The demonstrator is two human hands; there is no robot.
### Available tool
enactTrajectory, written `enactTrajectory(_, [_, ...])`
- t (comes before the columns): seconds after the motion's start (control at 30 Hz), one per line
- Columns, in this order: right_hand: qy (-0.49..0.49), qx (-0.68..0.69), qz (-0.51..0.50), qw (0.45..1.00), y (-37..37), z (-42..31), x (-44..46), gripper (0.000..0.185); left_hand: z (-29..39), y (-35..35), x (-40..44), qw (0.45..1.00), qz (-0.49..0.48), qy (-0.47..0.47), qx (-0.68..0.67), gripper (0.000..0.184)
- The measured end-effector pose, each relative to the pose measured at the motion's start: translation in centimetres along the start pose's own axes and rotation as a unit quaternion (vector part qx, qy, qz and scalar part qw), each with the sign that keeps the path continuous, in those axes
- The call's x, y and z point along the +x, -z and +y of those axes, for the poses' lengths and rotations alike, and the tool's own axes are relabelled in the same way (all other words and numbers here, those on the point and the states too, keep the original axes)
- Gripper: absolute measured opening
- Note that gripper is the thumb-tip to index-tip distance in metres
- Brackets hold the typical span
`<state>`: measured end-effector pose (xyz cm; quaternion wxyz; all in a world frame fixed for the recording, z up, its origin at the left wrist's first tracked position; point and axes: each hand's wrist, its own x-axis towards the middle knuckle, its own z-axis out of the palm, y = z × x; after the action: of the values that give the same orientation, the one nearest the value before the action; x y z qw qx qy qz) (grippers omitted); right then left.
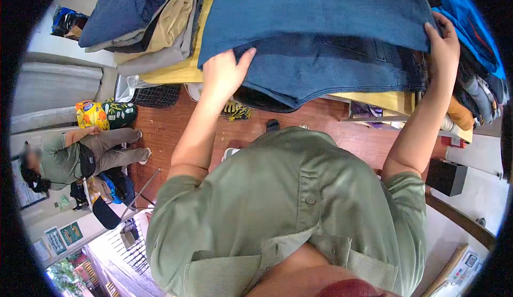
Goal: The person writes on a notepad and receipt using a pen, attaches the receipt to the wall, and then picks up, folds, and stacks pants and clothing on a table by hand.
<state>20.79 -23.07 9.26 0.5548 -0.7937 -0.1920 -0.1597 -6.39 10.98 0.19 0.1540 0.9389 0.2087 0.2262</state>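
Note:
A pair of blue jeans [320, 16] lies folded across the yellow tabletop in front of me, its upper layer doubled over the lower one. The waist part with a stitched pocket shows in the shadowed fold, and the lower edge hangs over the table's front. My left hand [227, 72] grips the left edge of the jeans, thumb on top and the other fingers mostly hidden under the cloth. At the right edge, my right hand [444, 40] is closed on the denim, its fingers bent around the side.
A stack of folded trousers [144, 19] stands on the table's left. Blue and dark clothes [473, 24] are heaped at the right. Another person [80, 155] stands at the left, near yellow and green bags [104, 114]. A black box [447, 178] is at right.

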Motion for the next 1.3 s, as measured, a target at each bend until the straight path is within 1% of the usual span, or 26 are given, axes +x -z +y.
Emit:
enactTrajectory(0.1, [0.066, -0.179, -0.014, 0.982, -0.3, 5.8, -1.7, 0.035, -0.7, -1.1, -1.0, 0.998, 0.063, -0.008, -0.004, 0.044])
enactTrajectory(0.13, [0.043, -0.192, -0.025, 0.980, -0.6, 9.4, -2.0, 0.034, -1.1, -1.3, -1.1, 0.996, 0.083, -0.043, -0.002, 0.043])
enactTrajectory(0.2, [-0.040, -0.308, -0.006, 0.951, -2.2, 8.8, -4.6, 0.031, -1.2, -1.2, -1.1, 0.992, 0.103, -0.078, -0.001, 0.043])
enactTrajectory(0.3, [-0.063, -0.342, 0.016, 0.937, -3.2, 5.3, -5.5, 0.030, -0.3, 1.0, -1.5, 0.999, -0.025, -0.026, 0.012, 0.044])
enactTrajectory(0.33, [-0.066, -0.343, 0.011, 0.937, -3.1, 5.5, -5.9, 0.030, 0.0, 1.9, -1.5, 0.994, -0.105, 0.006, 0.041, 0.038])
enactTrajectory(0.37, [-0.034, -0.381, 0.025, 0.924, -3.1, 5.5, -6.0, 0.030, 0.2, 2.3, -1.4, 0.981, -0.180, 0.035, 0.068, 0.032])
enactTrajectory(0.4, [-0.001, -0.418, 0.040, 0.908, -3.1, 5.3, -5.9, 0.030, 0.3, 2.2, -1.7, 0.980, -0.181, 0.036, 0.069, 0.032])
enactTrajectory(0.43, [0.065, -0.416, 0.086, 0.903, -2.9, 4.9, -6.7, 0.031, 0.4, 2.1, -2.4, 0.995, -0.039, -0.091, -0.014, 0.025])
enactTrajectory(0.47, [0.154, -0.403, 0.121, 0.894, -3.4, 2.1, -7.7, 0.032, 0.6, 2.1, -2.8, 0.966, 0.107, -0.215, -0.096, 0.021])
enactTrajectory(0.5, [0.240, -0.387, 0.155, 0.877, -4.1, -1.3, -9.0, 0.033, 1.2, 2.2, -2.9, 0.957, 0.132, -0.247, -0.070, 0.023])
enactTrajectory(0.53, [0.355, -0.289, 0.090, 0.885, -5.0, -3.5, -10.2, 0.036, 1.5, 2.3, -2.3, 0.948, 0.128, -0.290, -0.005, 0.035])
enactTrajectory(0.57, [0.405, -0.199, -0.034, 0.892, -6.1, -5.4, -12.7, 0.043, 2.4, 2.5, -1.3, 0.949, 0.107, -0.296, 0.025, 0.042])
enactTrajectory(0.6, [0.378, -0.113, -0.206, 0.895, -7.2, -6.5, -15.3, 0.052, 3.2, 2.4, -0.3, 0.947, 0.087, -0.304, 0.055, 0.049])
enactTrajectory(0.63, [0.357, -0.076, -0.311, 0.877, -8.5, -7.7, -17.3, 0.057, 3.5, 1.6, 0.5, 0.947, 0.087, -0.304, 0.056, 0.049])
enactTrajectory(0.67, [0.358, -0.106, -0.350, 0.859, -9.4, -8.0, -18.9, 0.056, 3.5, 0.7, 1.4, 0.939, 0.048, -0.336, 0.057, 0.052])
enactTrajectory(0.73, [0.381, -0.137, -0.341, 0.848, -11.0, -6.6, -19.4, 0.056, 3.1, 0.1, 2.8, 0.929, 0.008, -0.366, 0.058, 0.054])
enactTrajectory(0.8, [0.332, -0.114, -0.346, 0.870, -12.4, -5.4, -18.0, 0.051, 3.3, 0.6, 4.9, 0.947, -0.189, -0.256, -0.034, 0.054])
enactTrajectory(0.87, [0.245, -0.098, -0.315, 0.912, -13.6, -5.9, -16.2, 0.028, 2.3, 0.5, 7.7, 0.928, -0.212, -0.292, -0.091, 0.051])
enactTrajectory(0.93, [0.195, -0.136, -0.338, 0.911, -15.4, -5.9, -13.7, 0.028, 1.7, 0.3, 10.2, 0.898, -0.175, -0.371, -0.158, 0.047])
enactTrajectory(0.97, [0.195, -0.137, -0.336, 0.911, -16.1, -5.9, -13.0, 0.028, 4.7, 4.0, 9.6, 0.921, -0.255, -0.257, -0.144, 0.038])
enactTrajectory(1.03, [0.234, -0.275, -0.299, 0.883, -16.9, -6.1, -12.3, 0.029, 4.8, 4.7, 10.1, 0.915, -0.264, -0.263, -0.155, 0.040])
enactTrajectory(1.07, [0.233, -0.277, -0.297, 0.884, -17.1, -6.5, -12.5, 0.029, 4.8, 4.9, 10.2, 0.914, -0.273, -0.257, -0.152, 0.038])
enactTrajectory(1.13, [0.243, -0.360, -0.218, 0.874, -16.9, -7.1, -12.9, 0.028, 3.3, 2.7, 9.1, 0.922, -0.224, -0.297, -0.103, 0.046])
enactTrajectory(1.17, [0.242, -0.362, -0.217, 0.874, -16.6, -7.2, -13.1, 0.028, 3.4, 2.6, 7.5, 0.917, -0.153, -0.355, -0.095, 0.044])
enactTrajectory(1.27, [0.109, -0.394, -0.312, 0.858, -15.3, -7.3, -13.6, 0.032, 2.7, 0.7, 3.2, 0.918, -0.147, -0.366, 0.045, 0.051])
enactTrajectory(1.3, [0.122, -0.408, -0.299, 0.854, -14.9, -6.9, -13.9, 0.030, 2.4, -0.1, 2.4, 0.916, -0.137, -0.369, 0.084, 0.053])
